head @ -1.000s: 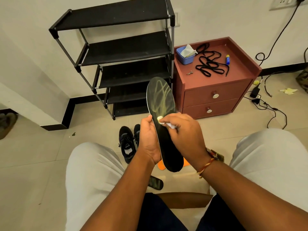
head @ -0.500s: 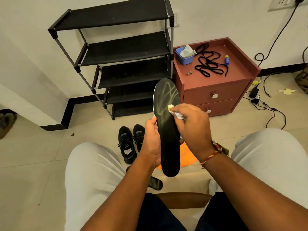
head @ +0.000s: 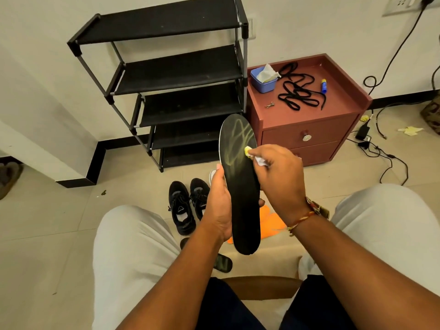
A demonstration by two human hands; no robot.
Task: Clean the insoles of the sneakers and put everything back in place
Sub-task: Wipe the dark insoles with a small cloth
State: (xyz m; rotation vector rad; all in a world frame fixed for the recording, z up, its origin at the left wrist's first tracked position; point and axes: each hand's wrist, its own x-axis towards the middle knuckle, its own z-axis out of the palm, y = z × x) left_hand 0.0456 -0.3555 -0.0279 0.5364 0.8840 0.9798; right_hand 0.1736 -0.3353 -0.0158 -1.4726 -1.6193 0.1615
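Head view: left hand [head: 217, 206] grips the insole [head: 240, 186] upright, so right hand [head: 278, 172] fingers can pinch a wipe [head: 248, 152] against it.

insole [head: 240, 186] black, yellow streaks | sneakers [head: 188, 206] black | cabinet [head: 309, 129] maroon | tub [head: 263, 82] blue

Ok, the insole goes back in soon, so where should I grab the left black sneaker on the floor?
Pinch the left sneaker at its heel collar, from above on your side. It stands upright, opening up, heel seemingly toward you, and the other sneaker sits close on its right.
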